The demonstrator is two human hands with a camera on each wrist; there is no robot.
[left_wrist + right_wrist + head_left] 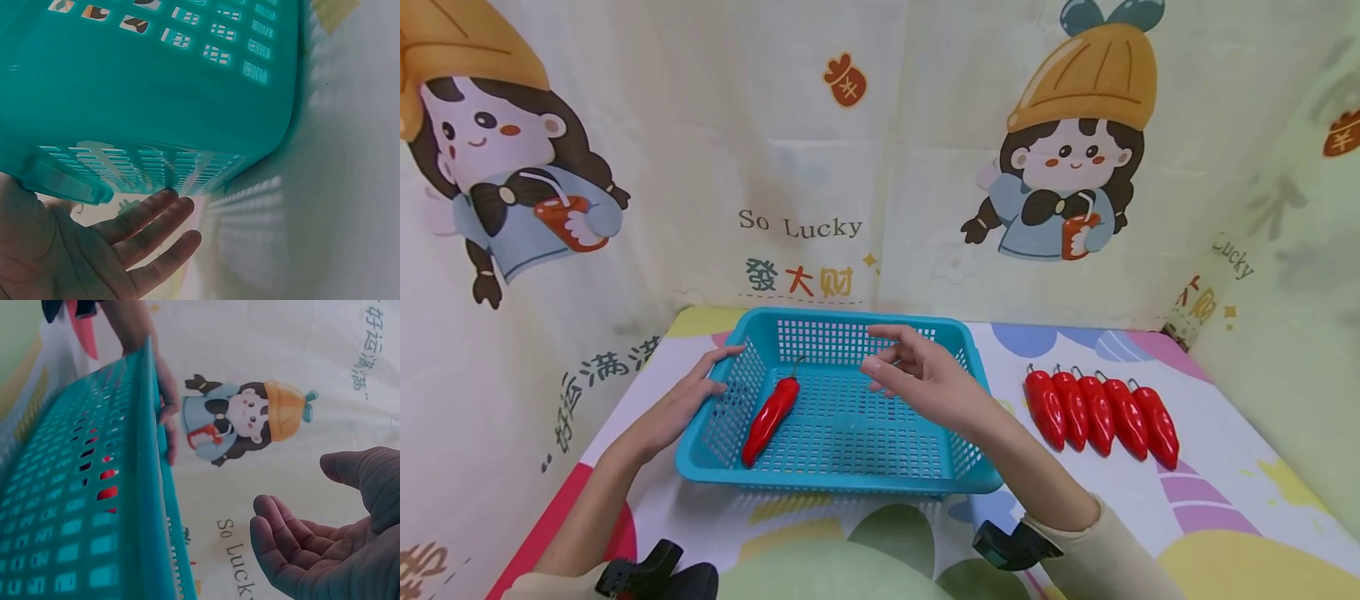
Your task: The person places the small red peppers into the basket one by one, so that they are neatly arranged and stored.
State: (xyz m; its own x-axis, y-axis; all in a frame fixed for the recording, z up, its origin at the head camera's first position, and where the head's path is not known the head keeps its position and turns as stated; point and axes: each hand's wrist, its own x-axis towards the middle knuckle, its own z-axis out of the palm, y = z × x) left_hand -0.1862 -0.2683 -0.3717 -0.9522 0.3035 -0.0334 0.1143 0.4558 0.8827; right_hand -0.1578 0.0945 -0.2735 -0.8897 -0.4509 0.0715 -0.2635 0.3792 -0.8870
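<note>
A blue-green plastic basket (850,482) with slotted walls stands on the table. One red chili pepper (771,421) lies inside it, towards the left end, its stem pointing away. At the basket's left rim, my left hand (677,407) holds on with thumb and forefinger over the edge; in the left wrist view, other fingers (153,234) extend outside the wall. Over the basket's right half hovers my right hand (925,375), fingers loosely bent and apart from the thumb, holding nothing. The right wrist view also shows this hand (331,544) empty, beside the rim.
Several red chili peppers (1101,412) lie side by side in a row to the right of the basket. A patterned cloth (925,517) covers the table. Behind and at the sides hangs a printed curtain (917,167).
</note>
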